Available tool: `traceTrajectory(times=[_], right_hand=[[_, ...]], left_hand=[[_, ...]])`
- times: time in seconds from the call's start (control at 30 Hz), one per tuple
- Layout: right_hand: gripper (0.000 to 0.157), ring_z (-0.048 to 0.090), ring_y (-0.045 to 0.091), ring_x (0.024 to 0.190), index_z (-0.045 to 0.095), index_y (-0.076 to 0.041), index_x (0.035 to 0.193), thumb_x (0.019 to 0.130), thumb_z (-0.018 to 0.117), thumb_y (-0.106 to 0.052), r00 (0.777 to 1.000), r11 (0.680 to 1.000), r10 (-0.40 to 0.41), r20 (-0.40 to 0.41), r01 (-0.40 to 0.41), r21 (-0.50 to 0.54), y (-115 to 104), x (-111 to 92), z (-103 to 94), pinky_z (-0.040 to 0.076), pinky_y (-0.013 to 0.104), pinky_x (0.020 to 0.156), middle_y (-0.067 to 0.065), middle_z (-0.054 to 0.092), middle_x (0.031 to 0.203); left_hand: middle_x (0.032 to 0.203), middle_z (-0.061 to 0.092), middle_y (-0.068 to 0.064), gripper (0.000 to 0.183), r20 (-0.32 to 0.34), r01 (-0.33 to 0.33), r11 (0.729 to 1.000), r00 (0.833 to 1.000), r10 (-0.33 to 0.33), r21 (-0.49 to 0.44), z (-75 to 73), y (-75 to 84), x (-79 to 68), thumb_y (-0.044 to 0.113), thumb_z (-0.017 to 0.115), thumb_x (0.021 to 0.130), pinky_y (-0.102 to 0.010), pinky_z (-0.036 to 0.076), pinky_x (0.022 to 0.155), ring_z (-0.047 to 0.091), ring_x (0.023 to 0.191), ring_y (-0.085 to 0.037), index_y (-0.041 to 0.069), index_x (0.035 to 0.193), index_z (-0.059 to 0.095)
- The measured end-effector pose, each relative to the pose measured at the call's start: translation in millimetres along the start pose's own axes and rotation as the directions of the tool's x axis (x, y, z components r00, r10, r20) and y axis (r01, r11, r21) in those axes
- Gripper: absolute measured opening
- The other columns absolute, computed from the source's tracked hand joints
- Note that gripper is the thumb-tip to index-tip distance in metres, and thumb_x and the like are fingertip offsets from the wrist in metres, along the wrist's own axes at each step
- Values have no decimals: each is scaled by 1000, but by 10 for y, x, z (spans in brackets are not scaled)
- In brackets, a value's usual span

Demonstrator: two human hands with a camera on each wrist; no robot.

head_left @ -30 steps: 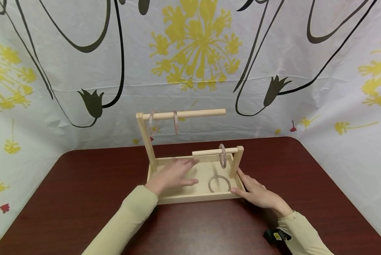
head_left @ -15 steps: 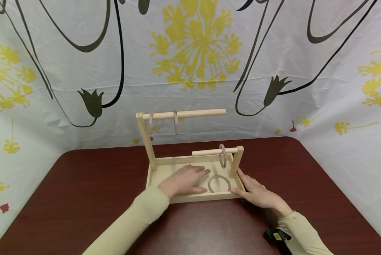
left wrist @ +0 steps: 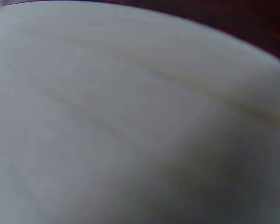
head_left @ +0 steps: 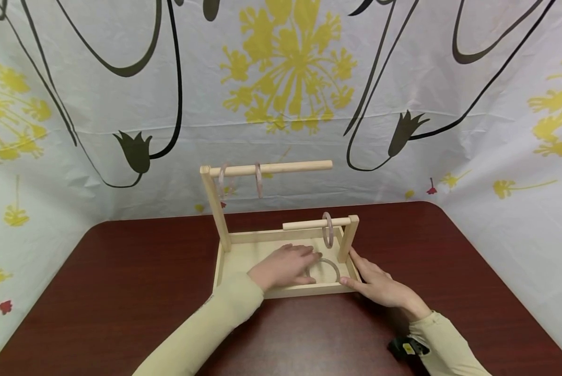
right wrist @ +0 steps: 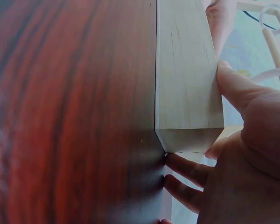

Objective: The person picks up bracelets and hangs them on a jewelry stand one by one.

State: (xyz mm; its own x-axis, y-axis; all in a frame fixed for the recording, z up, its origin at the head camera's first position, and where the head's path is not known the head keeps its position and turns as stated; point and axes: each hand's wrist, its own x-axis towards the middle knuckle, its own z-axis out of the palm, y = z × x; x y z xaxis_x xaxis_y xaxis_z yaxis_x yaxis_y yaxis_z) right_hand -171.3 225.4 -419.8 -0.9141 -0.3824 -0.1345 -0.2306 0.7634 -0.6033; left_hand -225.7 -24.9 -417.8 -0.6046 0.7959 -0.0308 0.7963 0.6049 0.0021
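A pale wooden tray [head_left: 304,292] carries a tall post with an upper bar [head_left: 295,167] and a short post with a lower bar [head_left: 304,225]. Over a translucent ring [head_left: 339,271] lying in the tray reaches my left hand [head_left: 285,267], its fingers loosely extended and covering the ring's left part. Whether they touch it, I cannot tell. My right hand [head_left: 379,286] holds the tray's front right corner; in the right wrist view the thumb [right wrist: 233,84] lies on the rim and the fingers are at the end wall. Pale sleeve cloth [left wrist: 107,93] nearly fills the left wrist view.
Two rings, one translucent [head_left: 222,183] and one pinkish [head_left: 259,185], hang on the upper bar. Another ring [head_left: 330,237] hangs on the lower bar near its post. The tray stands on a dark red table [head_left: 135,292] before a flower-patterned cloth [head_left: 281,141].
My left hand has moved to the right inside the tray, from beside the tall post to over the lying ring. The right hand and the hanging rings have stayed put.
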Motion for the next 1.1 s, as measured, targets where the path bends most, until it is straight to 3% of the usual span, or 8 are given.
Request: traceTrajectory(times=[0.33, 0.57, 0.87, 1.1], right_hand=[[85, 19, 51, 137, 7, 0, 154, 98, 51, -47, 1000, 1000, 9, 13, -9, 0, -7, 9, 9, 19, 76, 94, 28, 19, 153], [85, 20, 51, 136, 8, 1, 154, 98, 51, -48, 1000, 1000, 7, 4, -7, -16, -8, 25, 19, 20, 75, 94, 28, 20, 153], [86, 20, 51, 137, 10, 0, 154, 97, 51, -49, 1000, 1000, 17, -4, -17, -18, -8, 11, 8, 18, 75, 95, 27, 20, 153], [86, 18, 51, 137, 9, 0, 154, 97, 52, -49, 999, 999, 32, 8, -32, -6, -11, 7, 1, 17, 74, 96, 27, 18, 154]], left_hand=[[152, 36, 0, 60, 53, -68, 995, 996, 71, -66, 23, -16, 49, 46, 52, 97, -45, 26, 110, 29, 140, -21, 22, 150, 38], [153, 34, 3, 60, 107, -25, 982, 993, 46, -187, 39, -51, 36, 41, 53, 99, -43, 20, 112, 24, 142, -19, 18, 151, 35], [154, 33, -4, 63, 87, -11, 960, 996, 37, -280, 48, -122, -47, 34, 58, 97, -41, 21, 112, 26, 142, -23, 10, 151, 35], [152, 33, -12, 62, 77, 7, 953, 997, 17, -301, 53, -163, -129, 30, 58, 98, -37, 20, 113, 26, 141, -28, 1, 148, 36]])
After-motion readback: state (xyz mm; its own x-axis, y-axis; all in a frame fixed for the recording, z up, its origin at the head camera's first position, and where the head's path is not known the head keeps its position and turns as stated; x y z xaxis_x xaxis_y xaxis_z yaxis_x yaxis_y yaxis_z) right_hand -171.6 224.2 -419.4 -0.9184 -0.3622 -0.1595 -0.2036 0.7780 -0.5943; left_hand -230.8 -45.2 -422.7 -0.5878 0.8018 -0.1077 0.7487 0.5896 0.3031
